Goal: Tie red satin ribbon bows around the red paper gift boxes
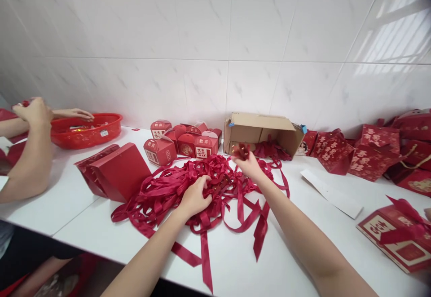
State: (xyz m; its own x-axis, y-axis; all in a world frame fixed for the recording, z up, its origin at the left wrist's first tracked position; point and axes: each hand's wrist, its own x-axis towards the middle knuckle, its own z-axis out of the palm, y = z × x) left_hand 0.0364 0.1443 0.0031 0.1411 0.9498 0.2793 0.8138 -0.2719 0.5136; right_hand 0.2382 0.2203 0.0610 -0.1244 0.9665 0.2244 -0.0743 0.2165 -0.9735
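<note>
A heap of dark red satin ribbons point(168, 184) spreads over the middle of the white table. My left hand point(196, 197) rests on this heap, fingers curved, with a gap between thumb and forefinger. Just right of its fingertips lie small dark red pieces with gold specks point(222, 185). My right hand point(248, 164) is raised in front of the open cardboard box point(259, 121), blurred a little. Its fingers are closed on a small bunch of dark red pieces point(242, 151). More dark red pieces point(273, 148) lie in the box and at its mouth.
Small red gift boxes point(206, 146) cluster behind the ribbons; red bags point(121, 171) stand left. A co-worker's hands point(35, 110) are by a red basin point(87, 142). At right are a white strip point(332, 193), red boxes point(375, 153) and a ribboned box point(397, 234).
</note>
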